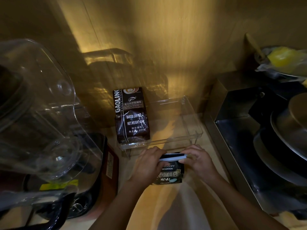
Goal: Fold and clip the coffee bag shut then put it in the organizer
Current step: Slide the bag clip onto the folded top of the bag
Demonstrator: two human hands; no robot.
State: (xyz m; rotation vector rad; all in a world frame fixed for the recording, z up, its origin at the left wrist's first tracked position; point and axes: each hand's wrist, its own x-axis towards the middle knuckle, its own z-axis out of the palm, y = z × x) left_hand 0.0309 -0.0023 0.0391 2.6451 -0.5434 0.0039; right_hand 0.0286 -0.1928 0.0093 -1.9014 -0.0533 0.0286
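Left hand and right hand grasp opposite ends of the white clip atop the coffee bag, just before the clear organizer on the worktop.

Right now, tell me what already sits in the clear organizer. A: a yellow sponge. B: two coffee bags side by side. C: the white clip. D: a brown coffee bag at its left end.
D: a brown coffee bag stands at the left end of the organizer; the clip is on the small bag held by the left hand and right hand.
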